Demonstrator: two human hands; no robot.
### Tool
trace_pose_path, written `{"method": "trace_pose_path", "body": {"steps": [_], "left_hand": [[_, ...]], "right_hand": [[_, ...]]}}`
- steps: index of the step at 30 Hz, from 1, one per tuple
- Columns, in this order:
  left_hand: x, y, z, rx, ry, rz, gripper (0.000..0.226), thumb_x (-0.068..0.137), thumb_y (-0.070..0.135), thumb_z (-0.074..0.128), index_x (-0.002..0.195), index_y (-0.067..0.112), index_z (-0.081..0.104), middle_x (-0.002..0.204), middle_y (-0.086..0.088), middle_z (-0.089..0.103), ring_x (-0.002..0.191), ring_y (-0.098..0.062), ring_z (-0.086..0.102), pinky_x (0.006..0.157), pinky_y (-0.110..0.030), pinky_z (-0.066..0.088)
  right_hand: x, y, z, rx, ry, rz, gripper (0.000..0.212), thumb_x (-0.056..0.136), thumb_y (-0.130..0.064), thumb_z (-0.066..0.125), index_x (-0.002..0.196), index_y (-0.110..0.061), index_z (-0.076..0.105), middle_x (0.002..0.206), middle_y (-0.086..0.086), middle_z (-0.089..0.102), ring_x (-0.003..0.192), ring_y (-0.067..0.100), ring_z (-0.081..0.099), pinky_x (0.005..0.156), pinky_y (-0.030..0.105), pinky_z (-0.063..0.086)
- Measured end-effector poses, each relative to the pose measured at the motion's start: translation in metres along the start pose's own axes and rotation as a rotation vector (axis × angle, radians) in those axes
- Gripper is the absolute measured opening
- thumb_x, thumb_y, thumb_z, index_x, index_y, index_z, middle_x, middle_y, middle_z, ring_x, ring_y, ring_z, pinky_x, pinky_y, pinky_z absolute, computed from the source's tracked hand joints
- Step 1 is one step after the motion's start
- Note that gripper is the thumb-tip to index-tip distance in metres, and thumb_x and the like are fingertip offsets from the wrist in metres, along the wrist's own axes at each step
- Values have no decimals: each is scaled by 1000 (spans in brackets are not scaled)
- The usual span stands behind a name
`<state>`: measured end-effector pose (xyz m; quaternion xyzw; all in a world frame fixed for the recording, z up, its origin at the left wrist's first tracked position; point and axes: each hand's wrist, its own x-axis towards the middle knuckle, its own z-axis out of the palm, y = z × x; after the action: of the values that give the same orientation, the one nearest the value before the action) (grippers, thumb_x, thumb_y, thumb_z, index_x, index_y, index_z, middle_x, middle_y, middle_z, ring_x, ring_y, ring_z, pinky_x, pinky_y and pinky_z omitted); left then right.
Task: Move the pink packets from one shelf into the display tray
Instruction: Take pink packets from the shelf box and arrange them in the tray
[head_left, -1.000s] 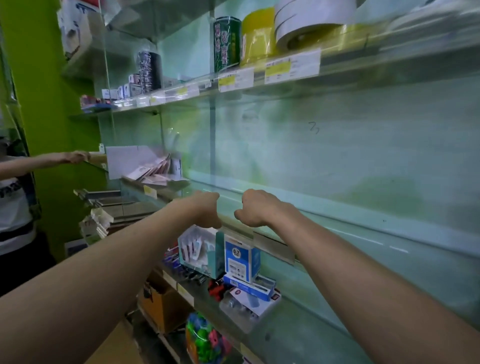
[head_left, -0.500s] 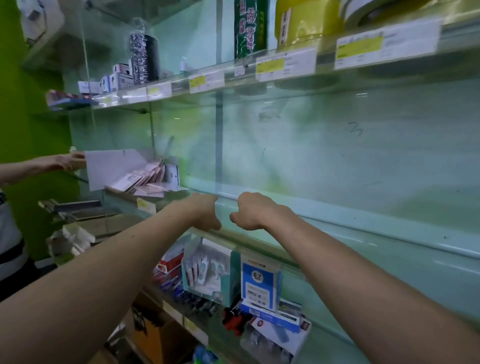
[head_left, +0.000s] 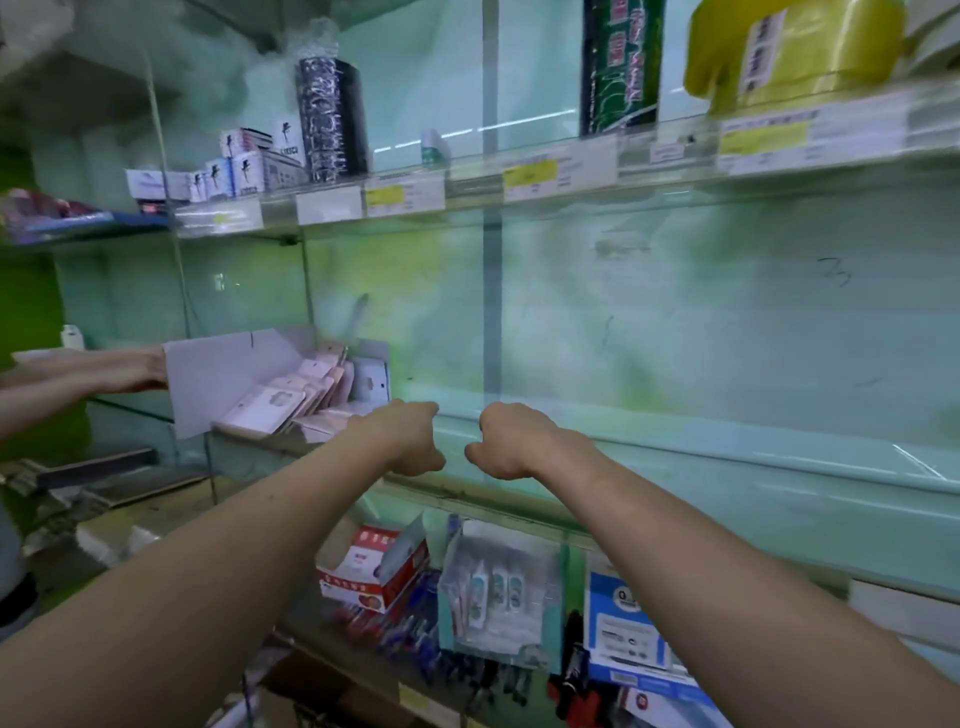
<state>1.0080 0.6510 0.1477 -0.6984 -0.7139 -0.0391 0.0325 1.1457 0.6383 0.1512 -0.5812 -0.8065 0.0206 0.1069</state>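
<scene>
Several pink packets (head_left: 291, 397) lean in a row inside a white cardboard display tray (head_left: 208, 374) on the middle glass shelf (head_left: 675, 447), left of centre. My left hand (head_left: 405, 439) hangs over the shelf's front part just right of the tray, fingers curled under, nothing seen in it. My right hand (head_left: 511, 441) is a little to its right, fingers likewise curled with nothing visible in them. Both hands are apart from the packets.
Another person's hands (head_left: 104, 369) hold the tray's left side. The upper shelf (head_left: 467, 187) carries small boxes, dark rolls and yellow tape. Below are a red box (head_left: 374, 566), a teal display box (head_left: 498, 587) and a blue packet (head_left: 628, 623).
The view has tilted upward, so the tray and upper shelf show more. My two curled hands kept their pose over the middle shelf. The other person's hands stay at the tray.
</scene>
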Motion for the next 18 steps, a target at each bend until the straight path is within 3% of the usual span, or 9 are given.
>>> {"method": "trace_pose_path", "body": {"steps": [4, 8, 12, 16, 18], "left_hand": [[17, -23, 2, -31, -12, 10, 70, 89, 35, 58, 148, 19, 24, 150, -9, 33, 128, -28, 44, 103, -44, 40], [34, -40, 7, -52, -4, -3, 66, 88, 33, 58, 146, 18, 30, 150, -6, 34, 133, -26, 39, 107, -45, 36], [51, -56, 10, -56, 9, -24, 61, 86, 29, 59, 141, 16, 35, 144, -8, 43, 124, -26, 48, 102, -40, 43], [69, -68, 9, -30, 39, -56, 68, 89, 28, 59, 148, 15, 27, 153, -7, 30, 135, -25, 36, 104, -33, 36], [80, -74, 10, -40, 41, -64, 66, 87, 27, 60, 145, 15, 31, 149, -7, 36, 129, -26, 42, 99, -34, 40]], "right_hand": [[20, -20, 7, -29, -5, 3, 13, 94, -19, 47, 88, -8, 50, 90, 8, 54, 84, 27, 51, 62, 29, 38], [44, -33, 11, -61, 2, -24, 17, 94, -17, 47, 104, -6, 55, 105, 10, 60, 84, 26, 51, 65, 29, 38], [73, -39, 19, -84, 11, -57, 15, 93, -14, 48, 103, -7, 56, 103, 10, 59, 81, 25, 50, 56, 27, 36], [99, -39, 27, -94, 28, -96, 15, 93, -14, 48, 105, -8, 55, 110, 10, 60, 82, 25, 50, 66, 28, 37], [111, -40, 32, -120, 26, -113, 18, 94, -15, 48, 109, -7, 55, 112, 10, 60, 87, 27, 53, 68, 29, 37]]}}
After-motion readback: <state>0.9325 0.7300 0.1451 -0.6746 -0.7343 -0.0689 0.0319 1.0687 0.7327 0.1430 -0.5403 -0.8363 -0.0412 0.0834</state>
